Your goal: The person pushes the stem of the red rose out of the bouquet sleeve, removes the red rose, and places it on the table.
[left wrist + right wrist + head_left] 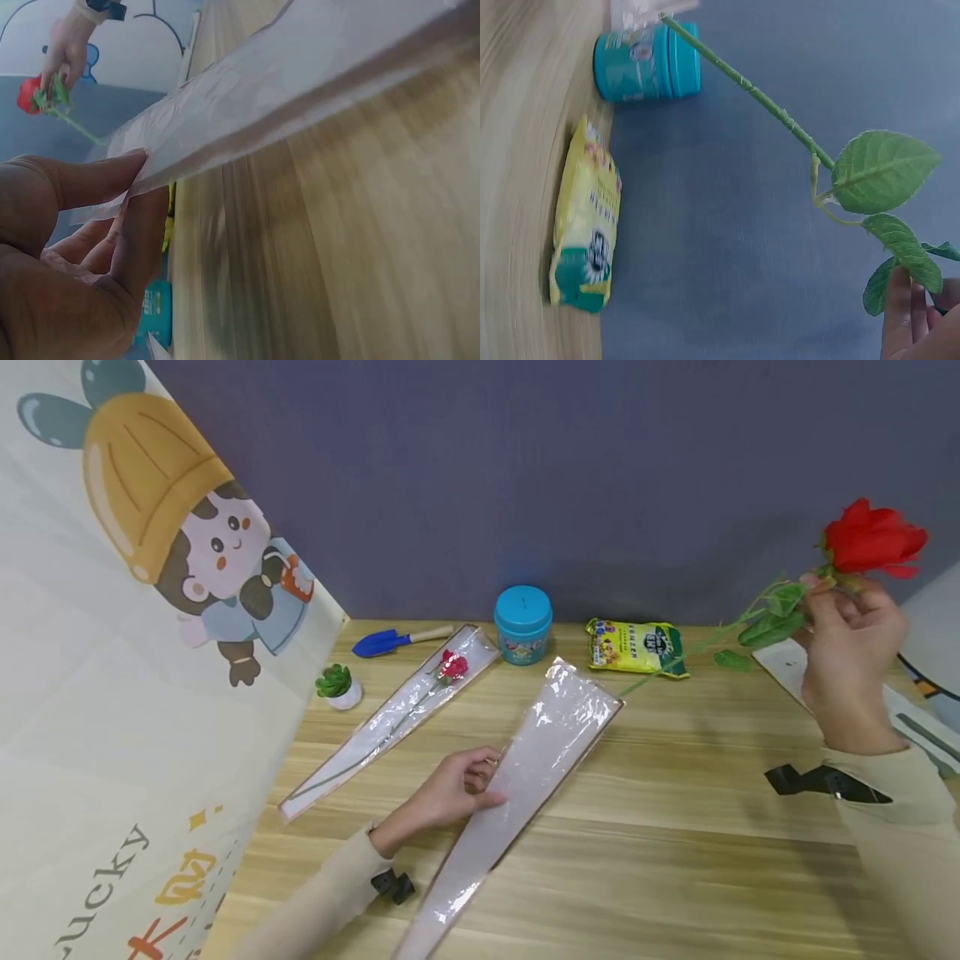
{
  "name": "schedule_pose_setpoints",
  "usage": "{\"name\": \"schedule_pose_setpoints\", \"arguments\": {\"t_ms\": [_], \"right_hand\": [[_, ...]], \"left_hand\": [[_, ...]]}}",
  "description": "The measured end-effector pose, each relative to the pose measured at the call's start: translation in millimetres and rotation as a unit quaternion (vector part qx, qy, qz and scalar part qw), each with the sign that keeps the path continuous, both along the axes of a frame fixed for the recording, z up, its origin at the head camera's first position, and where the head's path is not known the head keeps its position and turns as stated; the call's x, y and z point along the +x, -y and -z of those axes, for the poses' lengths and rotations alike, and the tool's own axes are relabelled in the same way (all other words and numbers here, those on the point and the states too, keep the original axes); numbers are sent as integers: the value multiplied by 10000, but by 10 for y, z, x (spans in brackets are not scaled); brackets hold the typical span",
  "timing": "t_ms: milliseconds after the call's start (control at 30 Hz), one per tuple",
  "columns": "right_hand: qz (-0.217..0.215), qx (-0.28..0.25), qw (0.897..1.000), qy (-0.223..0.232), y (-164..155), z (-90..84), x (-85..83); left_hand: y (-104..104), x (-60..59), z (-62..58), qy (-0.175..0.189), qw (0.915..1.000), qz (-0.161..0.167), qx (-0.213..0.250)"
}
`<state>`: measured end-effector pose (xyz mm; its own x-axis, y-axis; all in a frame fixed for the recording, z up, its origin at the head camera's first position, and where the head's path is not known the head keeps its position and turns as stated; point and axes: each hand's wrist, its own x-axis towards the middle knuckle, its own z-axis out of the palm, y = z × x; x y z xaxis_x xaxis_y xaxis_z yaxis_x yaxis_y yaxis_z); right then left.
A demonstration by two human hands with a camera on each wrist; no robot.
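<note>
Raised well above the wooden table [675,827], right hand [851,643] with fingers curled around the upper stem of an artificial red rose [873,539], pinching just beneath the bloom, wrist bent upward, beige sleeve trailing toward the near edge. Bloom above and slightly right of the fingertips; green stem slanting down and left from the grip, leaves [881,172] hanging close to the fingers, stem tip ending just short of the wide mouth of the empty clear flower sleeve [525,768]. Lower on the table, left hand [450,793] resting knuckles-up at the left edge of that sleeve, thumb and forefinger pinching the plastic edge, shown close in the left wrist view with the film caught between the fingers [112,180]. Sleeve lying flat on the table, wide mouth toward the wall, narrow end toward the near edge. Left of the sleeve, a second clear wrapper [390,718] already holding a red rose. Beyond the sleeve's mouth, against the grey wall, a teal round tub [522,624]; right of the tub, a yellow-green packet [633,647]; left of the tub, a blue hand trowel [397,639] and a small potted succulent [337,685]. Far left of the sleeve, a cartoon-printed cloth [150,610] draped beside the table.
</note>
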<state>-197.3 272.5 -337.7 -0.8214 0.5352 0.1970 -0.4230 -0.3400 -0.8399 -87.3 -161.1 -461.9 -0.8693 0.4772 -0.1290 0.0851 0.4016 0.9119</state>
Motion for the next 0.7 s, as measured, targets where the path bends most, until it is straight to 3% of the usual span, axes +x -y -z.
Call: {"name": "schedule_pose_setpoints", "arguments": {"t_ms": [300, 533, 700], "right_hand": [[254, 768, 9944, 677, -210, 96, 101], [-137, 1139, 9874, 1091, -350, 255, 192], [-636, 1260, 9789, 1477, -447, 397, 280]], "left_hand": [[148, -46, 16, 123, 9972, -480, -565], [228, -99, 51, 259, 9950, -550, -787], [281, -128, 69, 137, 9936, -653, -911]]}}
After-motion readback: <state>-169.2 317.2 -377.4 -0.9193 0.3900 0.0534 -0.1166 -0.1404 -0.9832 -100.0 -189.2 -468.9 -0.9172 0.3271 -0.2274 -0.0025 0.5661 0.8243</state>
